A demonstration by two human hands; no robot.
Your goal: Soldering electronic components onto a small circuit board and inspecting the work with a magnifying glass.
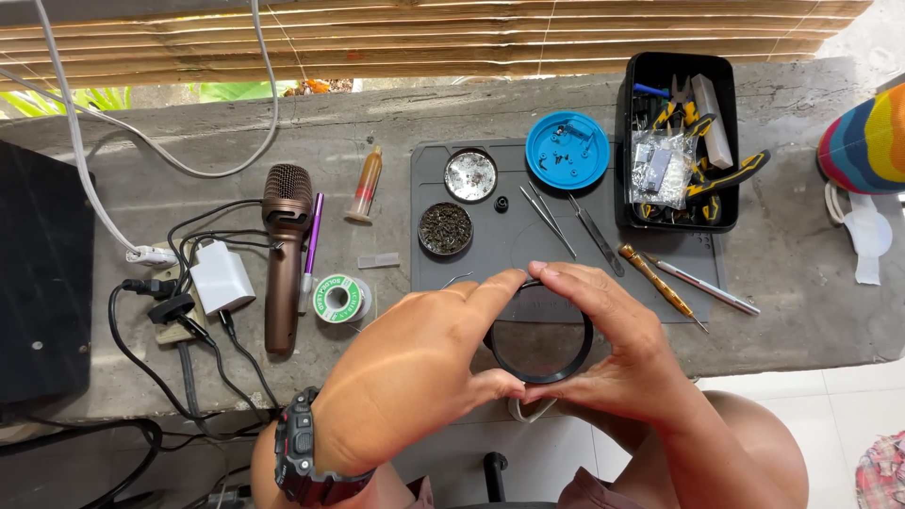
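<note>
a grey concrete bench (801, 283) carries a dark work mat (514, 240) near its front edge. on the mat's far part sit a round tin with a shiny inside (470, 175), a round tin of dark bits (445, 228) and a blue round lid with small screws (567, 151); two tweezers (570, 220) lie across the middle and two screwdrivers (683, 281) by its right edge. a black tray of pliers and bagged parts (675, 141) stands at the mat's right far corner. left of the mat are a small syringe tube (365, 186), a solder spool (339, 298), a brown microphone (284, 250), a purple pen (311, 247), a white charger (222, 276) and tangled black cables (156, 311); a black box (42, 273) fills the bench's left end. over the front edge, both hands hold a black ring with a clear lens (538, 347). the left hand (415, 377) wears a dark wristwatch (304, 452); its thumb and forefinger are clamped on the ring's left rim. the right hand (613, 349) pinches the right rim, fingers (575, 280) curled over the top. nothing stands between the hands and the ring.
</note>
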